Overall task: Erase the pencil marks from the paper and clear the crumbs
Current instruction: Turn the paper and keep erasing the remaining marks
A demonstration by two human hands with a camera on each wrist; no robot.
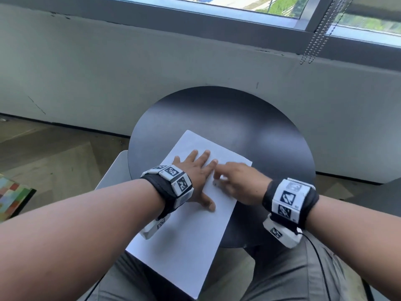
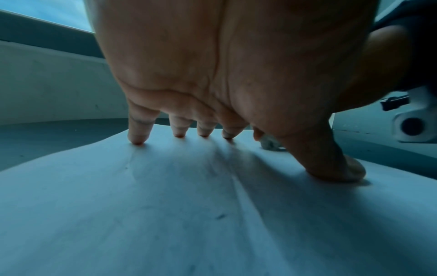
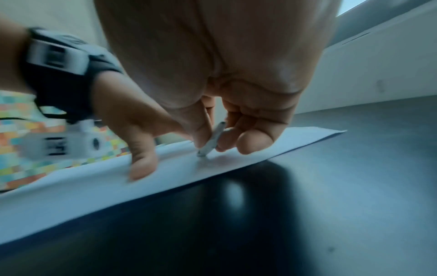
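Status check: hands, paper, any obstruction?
Left hand spread flat, pinning paper. Right hand pinching eraser, tip on sheet. Nothing in the way.

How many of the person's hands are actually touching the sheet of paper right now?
2. The left hand presses spread fingers flat on the paper; the right hand pinches a small eraser against it beside the left thumb.

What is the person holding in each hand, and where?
The right hand pinches a small eraser by its upper part, its lower tip on the paper. The left hand holds nothing; it presses flat on the paper.
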